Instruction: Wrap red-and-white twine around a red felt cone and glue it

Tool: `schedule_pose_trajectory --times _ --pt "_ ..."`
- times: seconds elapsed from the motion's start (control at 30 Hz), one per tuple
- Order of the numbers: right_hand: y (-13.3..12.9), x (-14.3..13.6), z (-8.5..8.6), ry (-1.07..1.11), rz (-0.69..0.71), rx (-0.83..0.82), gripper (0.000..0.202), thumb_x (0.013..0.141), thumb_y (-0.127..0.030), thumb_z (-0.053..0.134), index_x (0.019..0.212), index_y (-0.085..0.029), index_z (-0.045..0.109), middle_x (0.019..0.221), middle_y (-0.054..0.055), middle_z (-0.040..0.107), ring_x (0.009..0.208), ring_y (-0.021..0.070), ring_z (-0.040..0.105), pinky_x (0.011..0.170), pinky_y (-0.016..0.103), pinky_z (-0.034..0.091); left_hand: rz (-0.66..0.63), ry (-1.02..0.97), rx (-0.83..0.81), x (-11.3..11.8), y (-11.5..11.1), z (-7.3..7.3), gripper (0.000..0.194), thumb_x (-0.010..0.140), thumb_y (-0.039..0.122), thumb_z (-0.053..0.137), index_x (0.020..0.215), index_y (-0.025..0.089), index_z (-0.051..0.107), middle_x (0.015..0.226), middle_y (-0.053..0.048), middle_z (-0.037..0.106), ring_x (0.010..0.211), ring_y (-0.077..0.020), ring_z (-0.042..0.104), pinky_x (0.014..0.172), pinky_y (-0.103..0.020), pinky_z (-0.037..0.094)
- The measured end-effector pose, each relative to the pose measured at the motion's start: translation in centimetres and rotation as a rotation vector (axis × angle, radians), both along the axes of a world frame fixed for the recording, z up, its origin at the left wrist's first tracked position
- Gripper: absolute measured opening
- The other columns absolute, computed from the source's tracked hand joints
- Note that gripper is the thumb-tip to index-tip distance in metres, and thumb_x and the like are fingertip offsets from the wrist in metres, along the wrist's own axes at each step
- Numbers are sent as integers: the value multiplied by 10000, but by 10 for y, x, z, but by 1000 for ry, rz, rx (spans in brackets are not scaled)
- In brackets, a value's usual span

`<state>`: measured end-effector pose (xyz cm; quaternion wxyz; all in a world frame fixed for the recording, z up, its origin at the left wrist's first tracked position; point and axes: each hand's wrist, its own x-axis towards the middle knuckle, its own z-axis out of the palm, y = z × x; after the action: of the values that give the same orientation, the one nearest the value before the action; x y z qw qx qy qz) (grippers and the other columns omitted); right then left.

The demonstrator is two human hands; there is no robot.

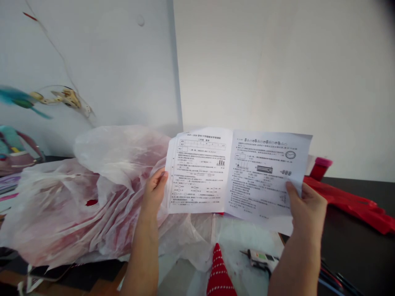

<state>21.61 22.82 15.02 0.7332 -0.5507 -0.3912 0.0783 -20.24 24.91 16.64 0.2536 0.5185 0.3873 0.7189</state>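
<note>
An unfolded printed test paper (197, 172) is held up in front of me, with a fold running down its middle. Chinese text, small boxes and a clock drawing cover its two pages. My left hand (155, 187) pinches the left edge between thumb and fingers. At the lower right edge my right hand (305, 205) grips the sheet, its thumb lying on the printed side and the fingers behind it, hidden. Below the paper stands a red cone-shaped fabric piece (218, 273) with white dashes. A pointed tool with a white-and-green body (262, 260) lies near my right forearm.
Crumpled translucent plastic bags (92, 197) with something reddish inside pile up on the left. A red plastic bag (354, 203) lies on the dark tabletop (354, 242) at right. The pale wall (277, 74) rises behind, with a cable and fixture (70, 98) at left.
</note>
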Motion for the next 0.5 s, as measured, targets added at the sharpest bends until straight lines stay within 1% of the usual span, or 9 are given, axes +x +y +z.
schedule_pose_trajectory --times 0.07,0.23,0.3,0.4,0.5 --pt "-2 1 1 -46 -41 -8 447 737 -490 773 1007 -135 798 851 131 792 813 341 736 643 396 583 9 44 -6 0 0 0 378 855 449 710 1128 188 731 955 -54 774 851 -217 721 726 -273 549" --pt "-5 3 4 -105 -75 -60 424 756 -454 740 998 -109 786 809 111 783 739 289 723 621 359 559 54 176 8 2 -1 -1 361 918 459 633 1171 210 702 987 -36 765 859 -205 707 747 -285 547" --pt "-4 2 4 -110 -72 -53 418 762 -454 736 994 -109 785 806 114 780 725 283 719 615 359 558 63 199 5 4 -2 -1 352 932 456 612 1179 220 697 979 -34 762 858 -204 705 728 -280 541" --pt "-3 1 3 -135 -68 -27 435 777 -473 726 1004 -106 780 816 125 776 725 287 715 614 371 566 97 215 6 4 -2 -1 334 938 450 599 1158 220 698 942 -33 756 804 -195 695 691 -276 528" --pt "-8 3 3 -166 -90 -26 442 800 -483 705 1015 -103 771 821 128 768 748 291 713 633 380 569 107 221 17 5 0 -1 319 944 437 587 1141 212 699 925 -33 748 774 -186 682 687 -278 521"
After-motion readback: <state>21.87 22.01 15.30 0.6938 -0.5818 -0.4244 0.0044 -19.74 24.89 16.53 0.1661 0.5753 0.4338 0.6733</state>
